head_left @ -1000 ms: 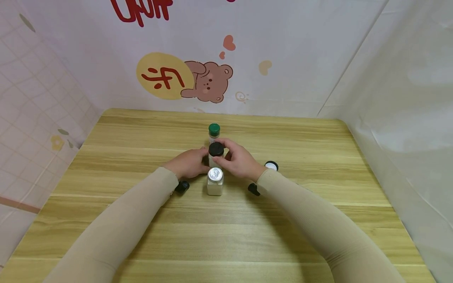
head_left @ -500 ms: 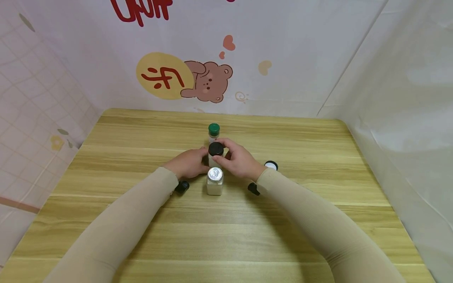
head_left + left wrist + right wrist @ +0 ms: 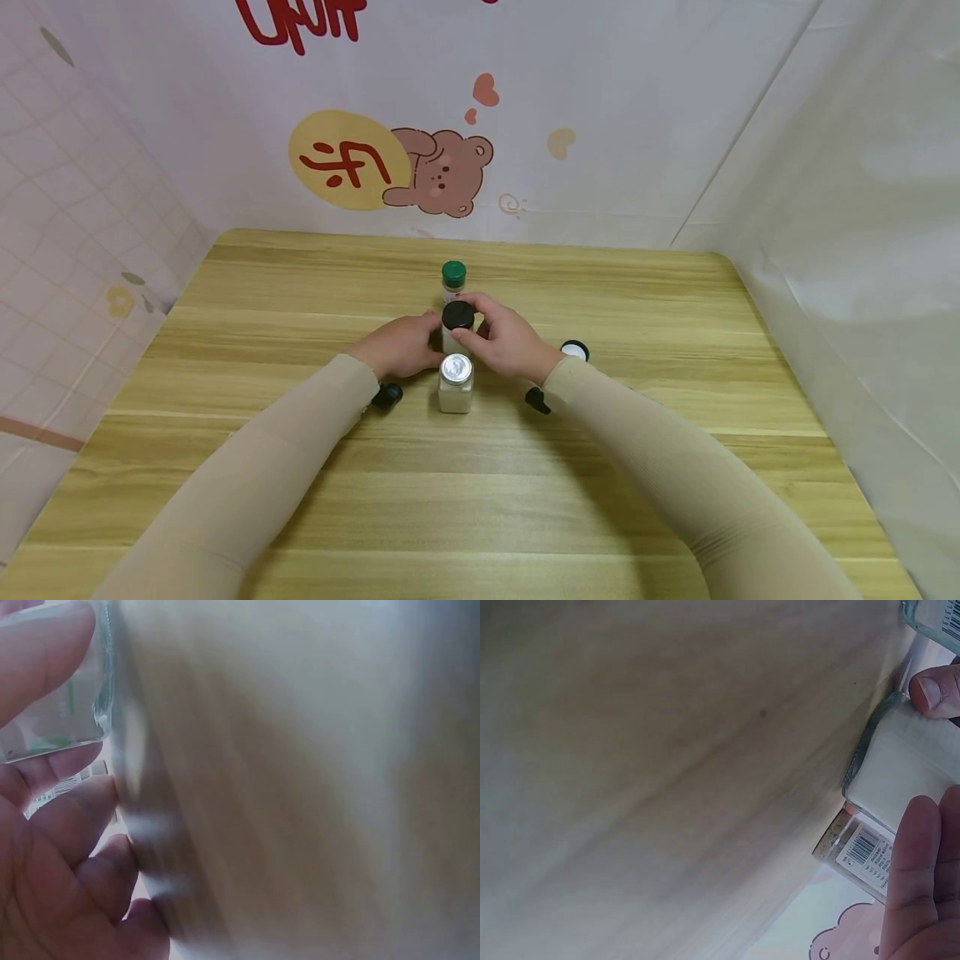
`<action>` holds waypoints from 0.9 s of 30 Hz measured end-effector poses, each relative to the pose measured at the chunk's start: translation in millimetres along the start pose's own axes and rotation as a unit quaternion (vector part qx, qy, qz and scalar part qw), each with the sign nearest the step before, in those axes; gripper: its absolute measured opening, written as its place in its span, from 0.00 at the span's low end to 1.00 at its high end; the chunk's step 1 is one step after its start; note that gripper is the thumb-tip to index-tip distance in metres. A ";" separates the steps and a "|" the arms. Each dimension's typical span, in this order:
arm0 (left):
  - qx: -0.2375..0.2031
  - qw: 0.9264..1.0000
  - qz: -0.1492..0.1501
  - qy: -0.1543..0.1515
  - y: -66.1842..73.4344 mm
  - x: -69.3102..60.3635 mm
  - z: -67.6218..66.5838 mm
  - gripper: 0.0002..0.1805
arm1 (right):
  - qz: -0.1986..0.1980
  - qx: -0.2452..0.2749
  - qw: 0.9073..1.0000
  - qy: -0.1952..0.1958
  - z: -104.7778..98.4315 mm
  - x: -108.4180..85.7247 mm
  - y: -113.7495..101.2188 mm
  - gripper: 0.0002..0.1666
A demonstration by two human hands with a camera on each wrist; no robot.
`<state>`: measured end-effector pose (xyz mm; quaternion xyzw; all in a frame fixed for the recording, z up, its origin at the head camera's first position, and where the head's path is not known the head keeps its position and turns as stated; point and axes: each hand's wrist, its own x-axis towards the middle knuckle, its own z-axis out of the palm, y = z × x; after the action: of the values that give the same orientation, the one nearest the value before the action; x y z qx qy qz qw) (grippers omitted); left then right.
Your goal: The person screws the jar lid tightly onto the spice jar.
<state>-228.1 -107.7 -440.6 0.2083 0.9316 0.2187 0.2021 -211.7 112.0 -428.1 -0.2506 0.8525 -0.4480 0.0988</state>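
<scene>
Near the middle of the table, a glass jar of white contents (image 3: 907, 757) stands upright under a black screw lid (image 3: 458, 315). My left hand (image 3: 405, 346) holds this jar's body from the left, thumb on the near side and fingers behind. From the right, my right hand (image 3: 510, 337) grips the black lid between thumb and fingers. In front stands a second, square glass jar (image 3: 456, 393), its top covered by a silver seal. Directly behind the held jar is a bottle with a green cap (image 3: 453, 273), its lower part hidden.
A loose black lid with a white lining (image 3: 574, 351) lies right of my right wrist, partly covered by the sleeve. Small black objects show beside both cuffs. A printed curtain (image 3: 600, 183) hangs behind the wooden table (image 3: 465, 508).
</scene>
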 end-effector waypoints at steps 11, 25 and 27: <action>-0.004 1.000 0.006 0.003 1.9 -1.3 -0.6 0.38 | 0.003 -0.006 1.000 0.014 1.7 -0.7 -2.4 0.24; -0.015 1.000 0.005 0.006 3.8 -3.2 -0.2 0.38 | 0.011 -0.011 1.000 0.016 1.5 -0.3 -1.2 0.25; -0.015 1.000 0.003 0.006 3.9 -3.0 0.1 0.38 | 0.011 -0.013 1.000 0.014 1.2 -0.5 -1.5 0.26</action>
<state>-224.3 -105.9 -437.9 0.2071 0.9288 0.2340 0.1992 -210.3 110.7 -427.6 -0.2362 0.8624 -0.4388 0.0888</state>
